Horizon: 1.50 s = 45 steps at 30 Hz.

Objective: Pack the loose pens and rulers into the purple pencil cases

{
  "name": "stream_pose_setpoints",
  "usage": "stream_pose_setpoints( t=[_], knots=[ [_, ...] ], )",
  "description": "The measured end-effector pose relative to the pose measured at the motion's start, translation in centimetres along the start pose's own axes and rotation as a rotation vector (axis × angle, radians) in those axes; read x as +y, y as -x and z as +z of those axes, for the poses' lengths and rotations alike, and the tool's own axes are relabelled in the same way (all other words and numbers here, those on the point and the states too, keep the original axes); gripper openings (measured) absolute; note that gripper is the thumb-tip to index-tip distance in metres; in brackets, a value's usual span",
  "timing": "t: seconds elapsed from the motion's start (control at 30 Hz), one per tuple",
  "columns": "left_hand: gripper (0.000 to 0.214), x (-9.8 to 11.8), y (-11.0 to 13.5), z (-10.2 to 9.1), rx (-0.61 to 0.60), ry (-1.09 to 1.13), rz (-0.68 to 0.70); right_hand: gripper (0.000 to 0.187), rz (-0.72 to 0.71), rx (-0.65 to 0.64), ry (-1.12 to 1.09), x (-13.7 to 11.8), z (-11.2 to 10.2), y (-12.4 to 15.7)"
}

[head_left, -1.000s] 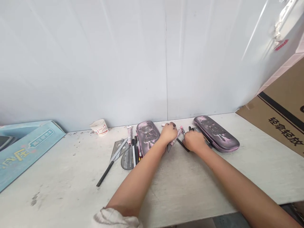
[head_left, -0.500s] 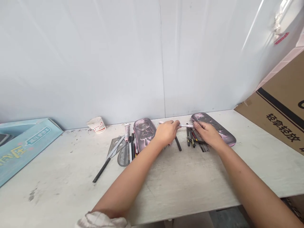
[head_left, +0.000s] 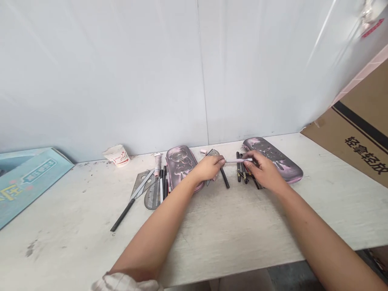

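Note:
A slim pale pen [head_left: 235, 161] lies level between my hands. My left hand [head_left: 209, 167] pinches its left end, and my right hand [head_left: 261, 167] closes on its right end. Beneath the pen, several dark pens [head_left: 239, 167] rest on the table, close to my right fingers. A black pen [head_left: 224, 178] and a dark set square [head_left: 213, 152] lie by my left hand, partly covered by it. One pink-and-black pencil case [head_left: 181, 161] is to the left of that hand. Another pencil case [head_left: 274, 159] sits behind my right hand.
Left of the first case are a protractor [head_left: 153, 196], a pink tube [head_left: 157, 165] and a black-handled grey tool [head_left: 123, 214]. A paper cup [head_left: 117, 156] stands by the wall. A blue box [head_left: 33, 178] is at far left, a cardboard box [head_left: 357, 133] at right.
My right fingers have shifted along the pale pen, and more of it shows between my hands. The view has moved slightly; the things on the table stay put.

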State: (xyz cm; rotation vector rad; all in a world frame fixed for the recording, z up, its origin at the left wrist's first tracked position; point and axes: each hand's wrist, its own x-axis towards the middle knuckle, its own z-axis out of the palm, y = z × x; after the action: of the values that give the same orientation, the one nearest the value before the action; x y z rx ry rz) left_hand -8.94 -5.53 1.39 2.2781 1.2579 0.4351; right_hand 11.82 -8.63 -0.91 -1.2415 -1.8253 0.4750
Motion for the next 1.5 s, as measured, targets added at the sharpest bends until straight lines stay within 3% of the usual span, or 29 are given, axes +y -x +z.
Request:
stream_pose_setpoints(
  t=[0.1,0.2,0.37,0.5,0.63,0.8,0.93,1.03,1.17,1.37,1.5],
  knots=[
    [0.031,0.0,0.0,0.2,0.005,0.002,-0.025,0.030,0.040,-0.006,-0.115,0.3,0.0,0.0],
    [0.030,0.1,0.0,0.3,-0.004,0.004,-0.042,0.033,0.183,-0.024,-0.021,0.4,0.0,0.2],
    [0.032,0.4,0.2,0.2,-0.001,0.010,-0.035,0.029,0.044,0.029,-0.103,0.0,-0.1,0.3],
    [0.030,0.7,0.3,0.2,-0.007,0.016,-0.044,0.033,0.179,0.018,-0.036,0.0,-0.2,0.4],
    [0.029,0.8,0.2,0.2,0.003,0.020,-0.052,0.030,0.099,0.047,-0.023,0.0,-0.2,0.5],
    [0.028,0.7,0.2,0.3,-0.011,0.051,-0.045,0.034,0.242,-0.005,-0.082,-0.3,-0.3,0.5],
    [0.030,0.7,0.3,0.2,-0.009,0.069,-0.055,0.035,0.215,-0.028,-0.188,-0.5,-0.3,0.5],
    [0.029,0.8,0.3,0.2,-0.010,0.090,-0.061,0.034,0.240,-0.024,-0.073,-0.5,-0.3,0.5],
    [0.028,0.7,0.1,0.4,-0.047,0.181,-0.086,0.024,0.093,0.083,0.120,-0.7,-0.7,0.5],
    [0.035,0.1,-0.3,0.5,-0.139,0.468,-0.074,0.019,-0.261,0.157,0.200,-0.6,-0.9,0.4],
    [0.039,0.0,-0.3,-0.4,-0.277,0.700,-0.124,0.018,-0.309,0.190,0.159,-0.3,-1.1,0.5]
  ],
)
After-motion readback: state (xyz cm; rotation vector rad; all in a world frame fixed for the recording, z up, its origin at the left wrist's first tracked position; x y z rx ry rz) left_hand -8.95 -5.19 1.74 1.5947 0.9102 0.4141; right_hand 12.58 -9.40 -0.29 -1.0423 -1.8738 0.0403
